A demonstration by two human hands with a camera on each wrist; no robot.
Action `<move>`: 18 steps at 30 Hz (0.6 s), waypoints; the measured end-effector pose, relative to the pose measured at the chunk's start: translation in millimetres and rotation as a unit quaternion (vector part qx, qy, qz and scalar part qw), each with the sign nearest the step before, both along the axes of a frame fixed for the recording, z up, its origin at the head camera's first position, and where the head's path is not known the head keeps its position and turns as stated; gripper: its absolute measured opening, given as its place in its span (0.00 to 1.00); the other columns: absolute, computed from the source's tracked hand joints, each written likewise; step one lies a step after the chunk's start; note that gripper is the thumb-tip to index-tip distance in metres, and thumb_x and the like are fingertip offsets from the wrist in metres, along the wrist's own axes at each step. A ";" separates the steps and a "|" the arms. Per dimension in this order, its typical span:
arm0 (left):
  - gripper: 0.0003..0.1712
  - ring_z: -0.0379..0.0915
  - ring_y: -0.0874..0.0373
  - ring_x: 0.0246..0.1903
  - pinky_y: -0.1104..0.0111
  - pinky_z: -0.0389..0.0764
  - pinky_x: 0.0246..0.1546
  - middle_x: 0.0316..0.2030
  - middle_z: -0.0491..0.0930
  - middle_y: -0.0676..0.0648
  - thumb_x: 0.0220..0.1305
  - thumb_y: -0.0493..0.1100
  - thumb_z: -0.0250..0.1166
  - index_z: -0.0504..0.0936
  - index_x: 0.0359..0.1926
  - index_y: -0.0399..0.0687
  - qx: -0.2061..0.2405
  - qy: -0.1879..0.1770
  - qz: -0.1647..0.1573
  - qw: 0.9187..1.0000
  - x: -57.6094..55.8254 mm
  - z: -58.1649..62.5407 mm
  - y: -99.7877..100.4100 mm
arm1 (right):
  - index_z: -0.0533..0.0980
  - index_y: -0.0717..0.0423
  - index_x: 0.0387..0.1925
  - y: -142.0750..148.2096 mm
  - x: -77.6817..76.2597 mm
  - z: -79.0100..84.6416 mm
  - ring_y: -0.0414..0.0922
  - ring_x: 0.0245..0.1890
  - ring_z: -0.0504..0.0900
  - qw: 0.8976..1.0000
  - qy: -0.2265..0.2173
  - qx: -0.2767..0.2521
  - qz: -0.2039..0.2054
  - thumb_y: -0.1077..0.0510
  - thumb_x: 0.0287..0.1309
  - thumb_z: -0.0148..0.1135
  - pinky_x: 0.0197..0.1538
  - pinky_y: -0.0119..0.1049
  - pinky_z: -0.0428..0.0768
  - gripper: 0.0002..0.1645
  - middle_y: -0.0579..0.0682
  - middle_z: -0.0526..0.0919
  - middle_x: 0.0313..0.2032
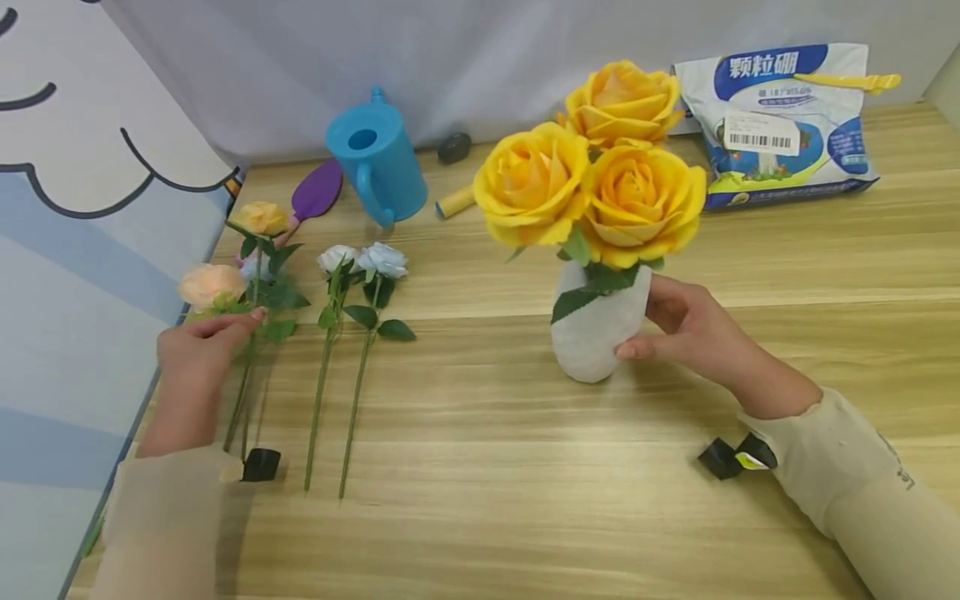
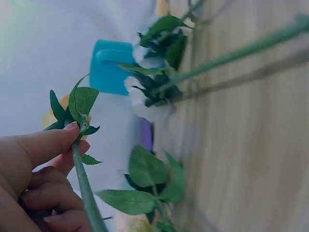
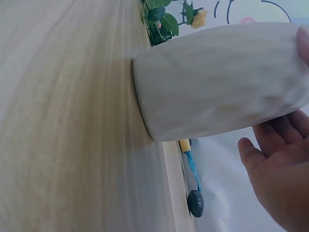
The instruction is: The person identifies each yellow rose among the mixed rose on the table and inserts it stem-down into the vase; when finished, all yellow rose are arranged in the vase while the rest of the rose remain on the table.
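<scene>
In the head view, my left hand [image 1: 198,350] pinches the green stem of a small yellow rose [image 1: 258,218] between thumb and forefinger. The left wrist view shows that stem [image 2: 86,186] gripped just below its leaves, lifted off the table. A peach rose [image 1: 212,286] is beside that hand. To its right lie a white rose [image 1: 337,258] and a pale blue rose [image 1: 383,260], stems toward me. My right hand [image 1: 701,337] holds a white vase [image 1: 596,342] from the right side. The vase stands on the table with several large yellow roses [image 1: 637,200] in it.
A blue watering can [image 1: 386,167], a purple shovel [image 1: 317,190], a dark oval object [image 1: 453,147] and a yellow handle [image 1: 456,202] lie along the back wall. A white-and-blue bag [image 1: 780,125] with a yellow clip leans at back right. A panel borders the table's left.
</scene>
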State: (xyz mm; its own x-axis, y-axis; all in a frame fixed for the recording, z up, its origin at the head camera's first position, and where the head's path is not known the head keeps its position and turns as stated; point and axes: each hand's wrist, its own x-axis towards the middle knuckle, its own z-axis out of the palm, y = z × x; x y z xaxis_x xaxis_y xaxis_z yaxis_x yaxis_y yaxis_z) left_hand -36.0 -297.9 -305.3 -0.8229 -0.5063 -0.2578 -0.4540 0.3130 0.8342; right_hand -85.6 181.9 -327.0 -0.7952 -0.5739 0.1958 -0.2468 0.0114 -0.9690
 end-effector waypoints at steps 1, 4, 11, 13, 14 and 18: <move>0.19 0.60 0.54 0.56 0.63 0.58 0.57 0.43 0.74 0.57 0.53 0.56 0.67 0.86 0.41 0.49 0.016 0.018 0.016 1.000 0.7 3.7 1.9 | 0.72 0.51 0.58 -0.1 0.1 0.1 0.41 0.58 0.66 1.000 0.000 -0.002 0.000 0.73 0.44 0.68 0.60 0.26 0.60 0.36 0.44 0.74 0.54; 0.10 0.66 0.60 0.43 0.73 0.65 0.43 0.32 0.77 0.59 0.52 0.48 0.70 0.87 0.31 0.48 0.053 0.086 0.046 0.994 2.5 14.9 8.3 | 0.72 0.51 0.57 -0.1 0.2 0.7 0.41 0.58 0.67 1.000 -0.001 -0.007 0.000 0.73 0.44 0.68 0.60 0.26 0.60 0.36 0.44 0.75 0.54; 0.06 0.67 0.60 0.36 0.74 0.64 0.29 0.23 0.81 0.53 0.50 0.39 0.72 0.87 0.28 0.40 0.091 0.211 0.070 0.971 3.0 38.0 30.4 | 0.72 0.51 0.57 -0.9 -0.1 1.0 0.40 0.58 0.67 1.000 -0.001 -0.011 0.000 0.73 0.44 0.68 0.60 0.26 0.60 0.37 0.43 0.75 0.54; 0.07 0.65 0.60 0.32 0.73 0.63 0.26 0.23 0.80 0.51 0.49 0.39 0.72 0.87 0.27 0.38 0.109 0.238 0.070 0.962 2.8 44.0 37.0 | 0.72 0.51 0.57 -1.0 0.0 0.8 0.40 0.58 0.67 1.000 -0.001 -0.013 0.000 0.73 0.43 0.68 0.61 0.26 0.60 0.37 0.43 0.75 0.54; 0.07 0.63 0.60 0.28 0.73 0.61 0.24 0.23 0.80 0.50 0.49 0.38 0.72 0.86 0.27 0.37 0.123 0.254 0.065 0.957 2.2 46.5 40.6 | 0.72 0.51 0.57 -1.0 0.0 0.8 0.40 0.58 0.67 1.000 -0.001 -0.013 0.001 0.73 0.44 0.68 0.61 0.26 0.60 0.37 0.43 0.75 0.54; 0.08 0.62 0.60 0.20 0.74 0.56 0.17 0.23 0.82 0.47 0.48 0.35 0.72 0.85 0.27 0.32 0.175 0.321 0.030 0.930 -4.5 54.4 59.1 | 0.72 0.51 0.58 -0.8 0.0 0.3 0.40 0.59 0.67 1.000 -0.001 -0.016 0.002 0.73 0.44 0.68 0.61 0.26 0.60 0.37 0.43 0.74 0.54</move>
